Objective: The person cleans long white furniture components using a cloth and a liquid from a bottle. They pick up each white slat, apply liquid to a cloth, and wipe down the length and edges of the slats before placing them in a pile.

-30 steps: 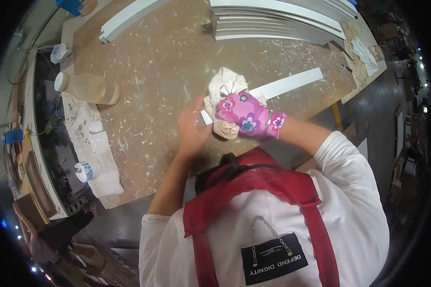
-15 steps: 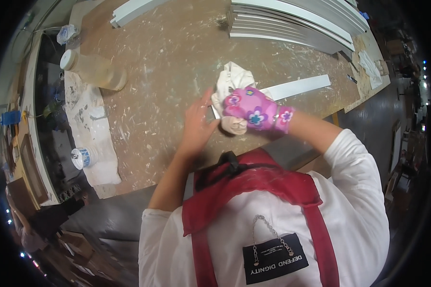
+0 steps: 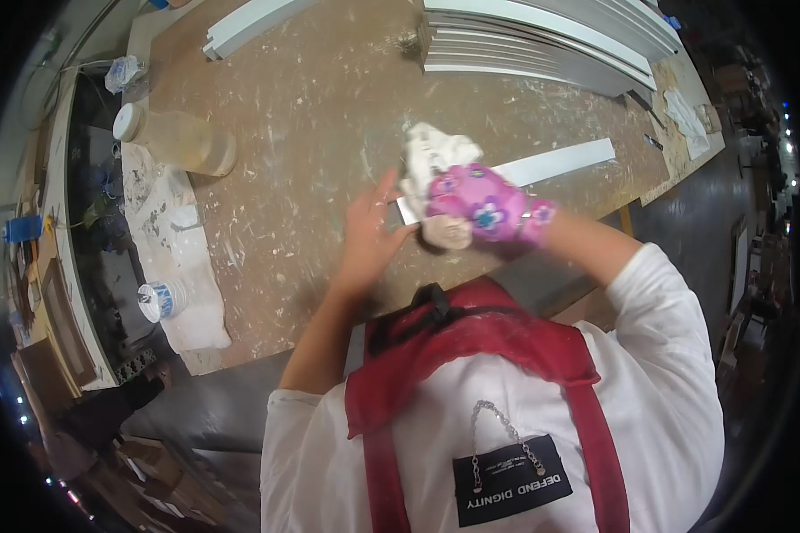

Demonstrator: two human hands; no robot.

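A flat white strip (image 3: 564, 162) lies slantwise on the worktable, its left end near my bare left hand (image 3: 369, 233). That hand rests on the table with thumb and fingers spread around the strip's end; whether it touches the strip I cannot tell. My right hand (image 3: 484, 206), in a pink flowered glove, is closed on a crumpled off-white cloth (image 3: 437, 149). It presses the cloth over the strip near the left end and hides part of it. The right hand is slightly blurred.
White profiled strips (image 3: 533, 55) are stacked at the back right, and another white length (image 3: 253, 25) lies far left. On the left stand a jug of yellowish liquid (image 3: 182, 142) and a small white tub (image 3: 157, 302). A white rag (image 3: 684, 120) lies far right.
My right hand and the cloth have slid a little to the right along the strip, baring more of its left end. My left hand has stayed nearly in place.
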